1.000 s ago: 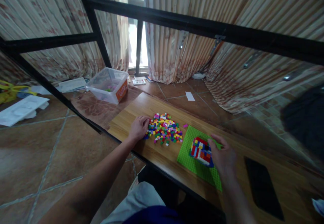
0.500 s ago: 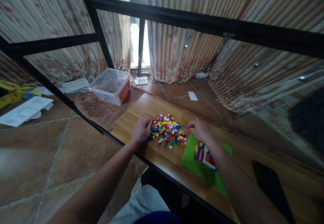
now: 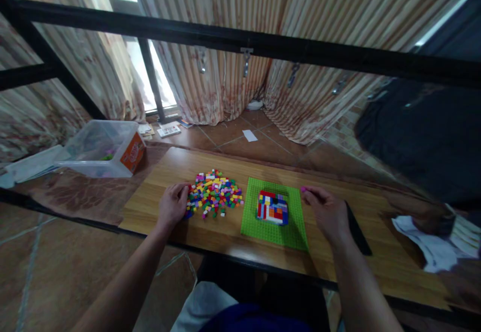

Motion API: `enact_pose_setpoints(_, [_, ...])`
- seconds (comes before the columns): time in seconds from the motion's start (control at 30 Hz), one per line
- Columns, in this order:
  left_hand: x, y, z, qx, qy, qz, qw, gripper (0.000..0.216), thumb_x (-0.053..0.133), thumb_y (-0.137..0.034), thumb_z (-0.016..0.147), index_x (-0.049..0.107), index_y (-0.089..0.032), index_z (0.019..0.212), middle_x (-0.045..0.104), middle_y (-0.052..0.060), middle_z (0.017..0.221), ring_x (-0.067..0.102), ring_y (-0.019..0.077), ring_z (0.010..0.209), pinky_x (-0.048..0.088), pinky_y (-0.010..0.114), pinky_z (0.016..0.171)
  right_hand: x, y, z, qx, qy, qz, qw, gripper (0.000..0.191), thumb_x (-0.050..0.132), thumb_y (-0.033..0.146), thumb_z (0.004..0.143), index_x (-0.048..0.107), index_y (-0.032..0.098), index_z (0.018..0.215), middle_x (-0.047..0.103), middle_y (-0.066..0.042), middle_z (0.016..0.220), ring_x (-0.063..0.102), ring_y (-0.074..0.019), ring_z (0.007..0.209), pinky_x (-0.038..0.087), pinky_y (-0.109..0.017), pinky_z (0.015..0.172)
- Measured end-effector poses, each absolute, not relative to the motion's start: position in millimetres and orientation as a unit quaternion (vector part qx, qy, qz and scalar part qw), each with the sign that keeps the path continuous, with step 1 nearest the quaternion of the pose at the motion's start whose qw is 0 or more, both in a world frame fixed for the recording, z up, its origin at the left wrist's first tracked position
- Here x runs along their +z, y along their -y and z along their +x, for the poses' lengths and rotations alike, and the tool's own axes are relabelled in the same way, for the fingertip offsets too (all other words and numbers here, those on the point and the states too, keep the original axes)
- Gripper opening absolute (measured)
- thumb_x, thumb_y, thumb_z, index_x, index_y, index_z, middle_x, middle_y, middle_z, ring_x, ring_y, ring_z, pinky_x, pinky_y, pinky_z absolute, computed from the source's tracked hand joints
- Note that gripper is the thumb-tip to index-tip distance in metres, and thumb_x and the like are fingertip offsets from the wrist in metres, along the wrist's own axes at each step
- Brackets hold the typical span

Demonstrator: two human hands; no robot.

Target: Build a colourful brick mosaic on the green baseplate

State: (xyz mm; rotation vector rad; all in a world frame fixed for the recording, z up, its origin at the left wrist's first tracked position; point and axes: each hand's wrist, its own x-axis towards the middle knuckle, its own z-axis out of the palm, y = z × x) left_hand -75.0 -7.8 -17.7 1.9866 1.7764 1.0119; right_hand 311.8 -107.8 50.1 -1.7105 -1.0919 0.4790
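My right hand (image 3: 326, 211) pinches a small magenta toy brick (image 3: 303, 189) just beyond the right edge of the green baseplate (image 3: 250, 224). On that plate sits a low block of joined bricks (image 3: 273, 208) in red, white, blue, yellow and orange. My left hand (image 3: 174, 204) rests at the left side of a pile of loose coloured bricks (image 3: 214, 192), its fingers curled together. A bit of red shows by its fingertips; whether it is held, I cannot make out.
A dark flat slab (image 3: 356, 229) and crumpled white paper (image 3: 426, 242) lie right on the wooden table (image 3: 221, 244). A clear plastic bin (image 3: 101, 159) stands left on the floor. A dark bar (image 3: 225, 39) crosses above. Someone in dark clothing (image 3: 424, 131) is at the right.
The view has turned to the right. My right hand has moved from over the baseplate to its right side, still pinching the magenta brick, uncovering the joined bricks. My left hand stays by the pile.
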Motion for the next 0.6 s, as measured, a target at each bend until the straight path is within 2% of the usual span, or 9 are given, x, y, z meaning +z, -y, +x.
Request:
enact_pose_setpoints(0.1, [-17, 7, -75, 0.346, -0.619, 0.691, 0.142, 0.034, 0.042, -0.039, 0.088, 0.069, -0.019, 0.092, 0.071, 0.009, 0.097, 0.063, 0.0227, 0.095, 0.048, 0.036, 0.090, 30, 133, 317, 0.229, 0.416, -0.720, 0.507, 0.033, 0.070, 0.049, 0.070, 0.074, 0.020, 0.086, 0.075, -0.006, 0.087, 0.068, -0.0219, 0.079, 0.053, -0.037, 0.077])
enact_pose_setpoints(0.23, [-17, 5, -76, 0.341, -0.617, 0.696, 0.136, 0.036, 0.041, -0.040, 0.087, 0.070, -0.018, 0.094, 0.071, 0.010, 0.096, 0.064, 0.0236, 0.093, 0.049, 0.036, 0.086, 17, 140, 301, 0.239, 0.436, -0.705, 0.505, 0.030, 0.067, 0.048, 0.074, 0.074, 0.021, 0.083, 0.075, -0.007, 0.089, 0.067, -0.0233, 0.085, 0.051, -0.037, 0.080])
enact_pose_setpoints(0.6, [-17, 4, -77, 0.331, -0.614, 0.705, 0.129, 0.036, 0.041, -0.041, 0.087, 0.069, -0.019, 0.095, 0.071, 0.010, 0.098, 0.064, 0.0243, 0.093, 0.050, 0.036, 0.085, 8, 125, 288, 0.174, 0.514, -0.704, 0.458, 0.022, 0.058, 0.040, 0.083, 0.073, 0.024, 0.084, 0.072, -0.004, 0.089, 0.065, -0.0205, 0.082, 0.048, -0.035, 0.078])
